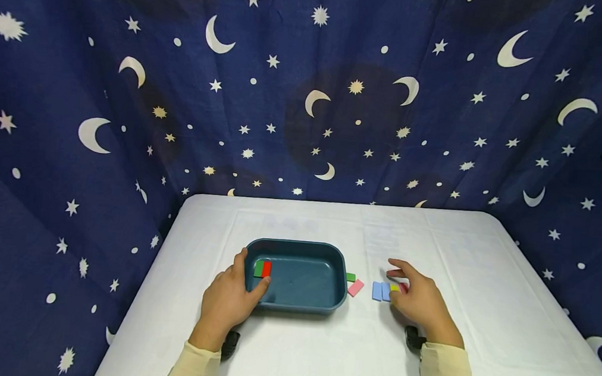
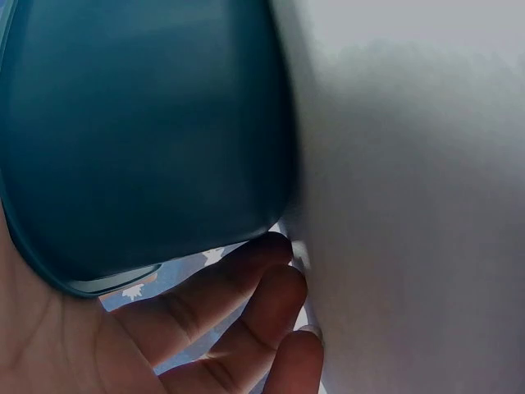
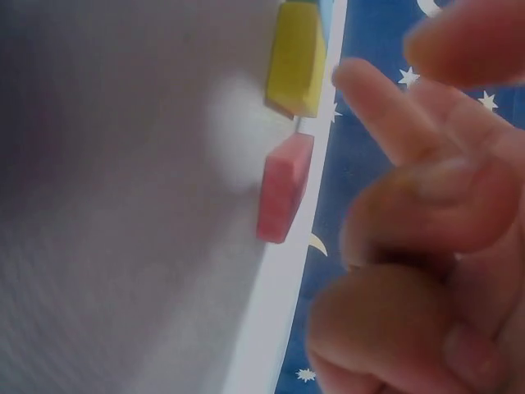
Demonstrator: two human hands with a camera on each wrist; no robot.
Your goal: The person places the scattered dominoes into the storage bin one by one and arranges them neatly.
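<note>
My left hand (image 1: pixel 229 298) holds the left end of a dark teal plastic tray (image 1: pixel 293 308), thumb over the rim and fingers along the outside. Within the tray, at its left side, a green block (image 1: pixel 258 268) and a red block (image 1: pixel 267 269) lie side by side. My right hand (image 1: pixel 422 303) hovers over the table with thumb and index finger apart, holding nothing. Beneath it are a yellow block (image 3: pixel 295 61) and a pink block (image 3: pixel 283 189), partly hidden in the head view. Two light blue blocks (image 1: pixel 377 291) lie just left of them.
Between the tray and the blue blocks lie another pink block (image 1: pixel 355 288) and another green block (image 1: pixel 350 277), close to the tray's right end. A white cloth covers the table (image 1: pixel 318 362). Behind it hangs a navy curtain (image 1: pixel 286 109) with moons and stars.
</note>
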